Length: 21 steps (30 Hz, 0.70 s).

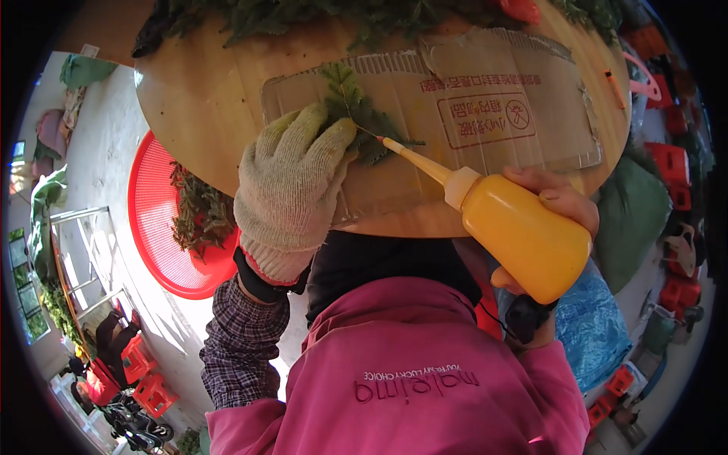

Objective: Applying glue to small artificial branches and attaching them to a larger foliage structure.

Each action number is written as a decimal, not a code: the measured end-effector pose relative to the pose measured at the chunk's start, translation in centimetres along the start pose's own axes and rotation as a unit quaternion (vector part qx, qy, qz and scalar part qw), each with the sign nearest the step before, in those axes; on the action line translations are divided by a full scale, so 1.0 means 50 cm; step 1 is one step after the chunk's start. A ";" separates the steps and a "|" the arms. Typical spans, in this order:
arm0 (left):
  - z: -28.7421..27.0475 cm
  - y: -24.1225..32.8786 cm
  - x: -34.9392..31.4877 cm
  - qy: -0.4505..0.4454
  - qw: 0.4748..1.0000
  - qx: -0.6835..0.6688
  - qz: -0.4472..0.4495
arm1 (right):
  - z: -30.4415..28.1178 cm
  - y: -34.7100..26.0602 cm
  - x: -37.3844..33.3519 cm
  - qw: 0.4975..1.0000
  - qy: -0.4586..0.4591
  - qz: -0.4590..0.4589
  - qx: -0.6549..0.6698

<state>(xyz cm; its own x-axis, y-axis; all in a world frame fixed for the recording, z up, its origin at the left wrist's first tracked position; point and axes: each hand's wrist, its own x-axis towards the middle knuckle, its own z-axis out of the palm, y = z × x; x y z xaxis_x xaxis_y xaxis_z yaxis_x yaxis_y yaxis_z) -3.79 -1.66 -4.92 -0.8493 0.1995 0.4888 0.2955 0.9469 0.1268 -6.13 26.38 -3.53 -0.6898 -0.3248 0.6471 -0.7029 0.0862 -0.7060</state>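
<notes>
My left hand (288,186), in a pale knitted glove, pinches a small green conifer sprig (339,80) by its stem end. Its needles lie over a flattened cardboard sheet (425,186). My bare right hand (560,199) is wrapped round a yellow squeeze bottle (523,235), tilted with its long nozzle (413,159) pointing up and left. The nozzle tip is at or very near the thin stem end by my gloved fingertips; whether they touch I cannot tell. What is inside the bottle does not show as a liquid.
The cardboard rests on a round wooden table (193,83). Conifer branches (318,19) are heaped along its far edge. An orange pen-like stick (615,89) lies at the right rim. A red mesh basket (155,227) with greenery stands left, a blue plastic sheet (595,326) right.
</notes>
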 end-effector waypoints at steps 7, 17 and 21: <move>-0.003 0.002 0.000 -0.013 1.000 0.004 -0.006 | -0.008 0.008 -0.007 1.000 0.020 0.009 0.015; -0.007 0.003 0.004 -0.025 1.000 -0.004 -0.007 | -0.018 0.011 -0.019 0.997 0.039 0.051 0.052; -0.006 0.003 0.003 -0.021 1.000 -0.006 -0.008 | -0.023 0.012 -0.018 0.997 0.040 0.052 0.049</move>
<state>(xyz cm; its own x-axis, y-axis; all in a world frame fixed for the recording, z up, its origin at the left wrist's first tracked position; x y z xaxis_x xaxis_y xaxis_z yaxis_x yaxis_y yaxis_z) -3.75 -1.56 -4.55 -0.8709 0.1956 0.4508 0.2872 0.9470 0.1439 -6.12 27.79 -4.18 -0.7724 -0.2431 0.5867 -0.6091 0.0221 -0.7928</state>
